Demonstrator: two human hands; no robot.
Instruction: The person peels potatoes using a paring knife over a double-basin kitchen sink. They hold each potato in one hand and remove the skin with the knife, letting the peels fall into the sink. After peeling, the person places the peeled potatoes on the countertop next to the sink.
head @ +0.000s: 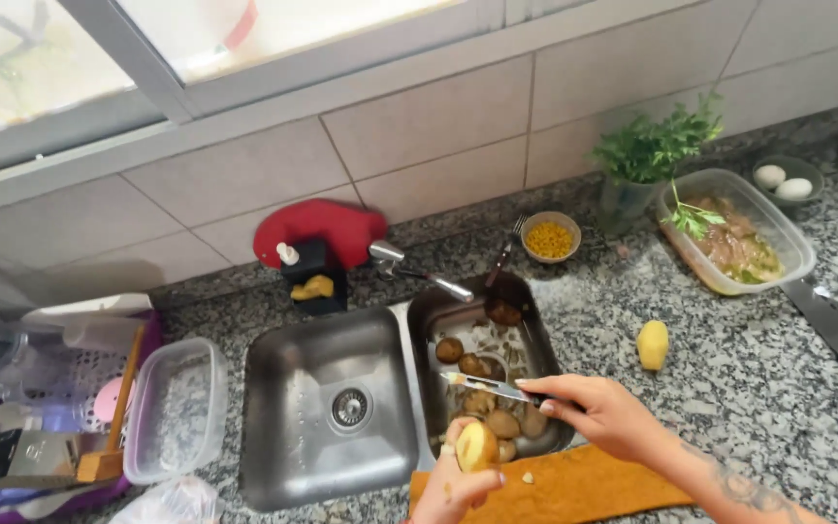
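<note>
Speckled grey granite countertop (729, 369) carries a double steel sink (327, 408), over whose small right basin a partly peeled yellow potato (476, 445) is gripped in the left hand (458, 480). A slim metal-bladed knife (487, 386) is clasped in the right hand (603, 415), its blade pointing left above the basin. One fully peeled pale potato (652, 344) is laid near the counter's middle. Several brown unpeeled potatoes (492, 412) are left in the basin, seemingly among peelings, so little appears finished. An orange wooden board (574, 490) lies along the front edge.
</note>
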